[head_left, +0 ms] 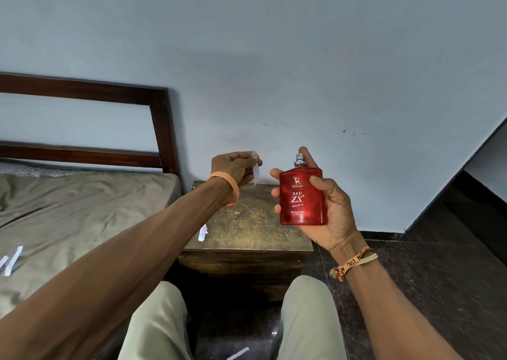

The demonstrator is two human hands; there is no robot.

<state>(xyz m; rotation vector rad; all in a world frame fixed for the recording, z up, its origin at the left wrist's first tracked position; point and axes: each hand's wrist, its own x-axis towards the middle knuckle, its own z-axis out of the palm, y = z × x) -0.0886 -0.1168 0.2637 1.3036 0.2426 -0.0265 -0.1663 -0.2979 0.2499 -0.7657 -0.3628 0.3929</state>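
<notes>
a seated person is holding up a red perfume bottle (pixel 302 196) in the right hand (pixel 326 203), fingers and thumb wrapping its flat sides, the label reading "red zx" facing the camera and the bare silver spray nozzle (pixel 299 159) pointing upward with the index finger rising just behind it. the left hand (pixel 235 169) is pinching a narrow white paper strip (pixel 256 171) near its top end, the strip hanging down just beside the bottle but apart from it. both hands are hovering above a worn brown table (pixel 252 222) standing against a pale blue wall (pixel 274 58), where another paper strip (pixel 203 233) is lying at the table's left edge. more strips (pixel 12 261) are resting on the olive bedsheet (pixel 82 209) of the bed on the left, and one strip (pixel 238 353) is lying on the dark floor (pixel 439 277) between the knees.
</notes>
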